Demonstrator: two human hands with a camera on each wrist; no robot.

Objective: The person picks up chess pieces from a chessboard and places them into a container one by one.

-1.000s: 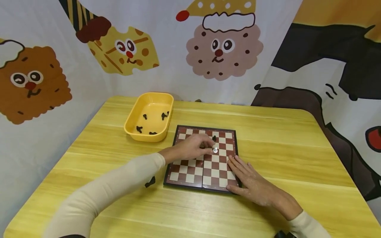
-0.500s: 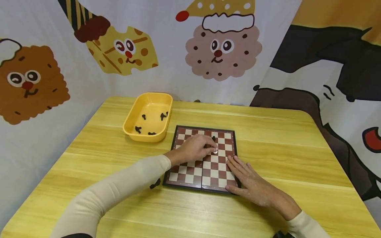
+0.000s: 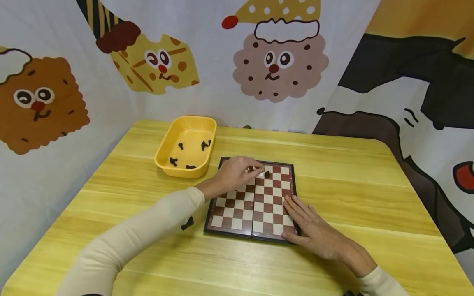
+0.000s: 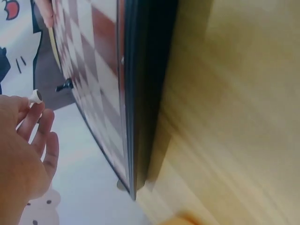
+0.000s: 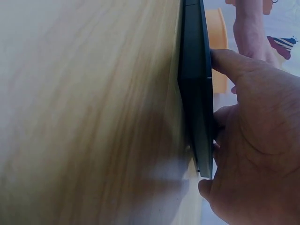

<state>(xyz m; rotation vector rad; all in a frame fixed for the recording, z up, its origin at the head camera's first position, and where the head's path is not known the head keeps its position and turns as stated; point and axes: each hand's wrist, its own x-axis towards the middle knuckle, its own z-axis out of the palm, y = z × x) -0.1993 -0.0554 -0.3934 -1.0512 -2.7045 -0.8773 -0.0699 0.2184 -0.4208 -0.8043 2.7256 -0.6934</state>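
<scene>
My left hand (image 3: 235,173) pinches a small white chess piece (image 4: 36,96) between thumb and index finger. Its dark base shows in the left wrist view, and it is held off the board surface. Just to its right in the head view, a black chess piece (image 3: 267,174) stands on the brown-and-cream chessboard (image 3: 237,213), near the far edge. My right hand (image 3: 316,232) rests on the board's right edge, its fingers extended over the rim. The right wrist view shows that hand (image 5: 262,126) against the board's dark side (image 5: 197,93).
A yellow tray (image 3: 159,158) with several black chess pieces (image 3: 173,161) stands at the back left. The dark object (image 3: 187,223) near the left forearm is unclear. A printed cloth (image 3: 218,107) hangs behind the wooden table (image 3: 340,172).
My left hand has carried the white chess piece away from me and left, from in front of the black piece to its left side. The right hand stays where it was.
</scene>
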